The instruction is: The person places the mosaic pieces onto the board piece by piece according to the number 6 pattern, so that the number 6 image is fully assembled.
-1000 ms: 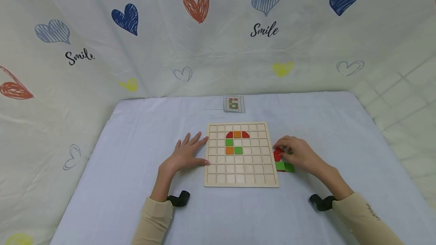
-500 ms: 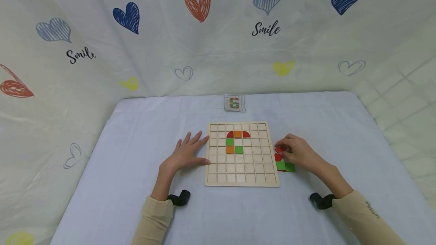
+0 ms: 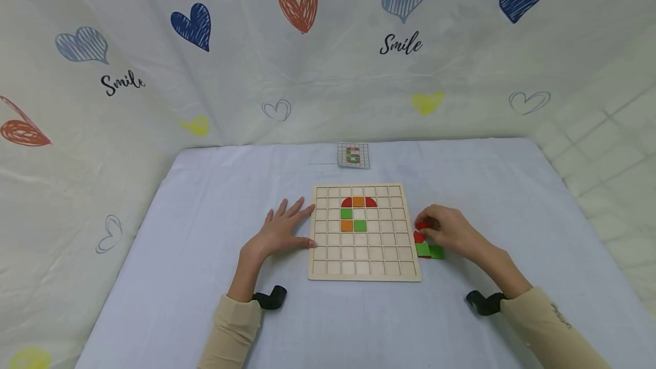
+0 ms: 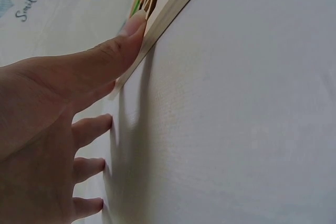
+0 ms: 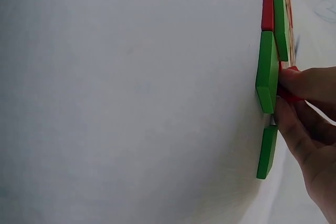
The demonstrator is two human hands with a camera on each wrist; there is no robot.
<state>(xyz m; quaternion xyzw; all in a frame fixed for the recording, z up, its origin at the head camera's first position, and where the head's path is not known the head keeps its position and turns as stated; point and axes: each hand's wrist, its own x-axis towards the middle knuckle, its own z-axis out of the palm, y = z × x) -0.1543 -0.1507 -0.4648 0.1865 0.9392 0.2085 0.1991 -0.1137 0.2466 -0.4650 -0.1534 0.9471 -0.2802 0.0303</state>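
A wooden grid board lies on the table with red, orange and green tiles set in its upper cells. My left hand is spread at the board's left edge, its thumb touching the rim and the other fingertips resting near the cloth. Beside the board's right edge, my right hand pinches a red tile between thumb and fingers, low over a small pile. Another red tile and green tiles lie just below the fingers. Part of the pile is hidden under the hand.
A small pattern card printed with a coloured figure on a grid lies behind the board. White cloth covers the table, and a curtain with printed hearts hangs behind it. Black wrist straps sit by both cuffs.
My right fingers have shifted slightly within the pile, and the upper red tile has separated from the one below it. The left hand and the board stay in place.
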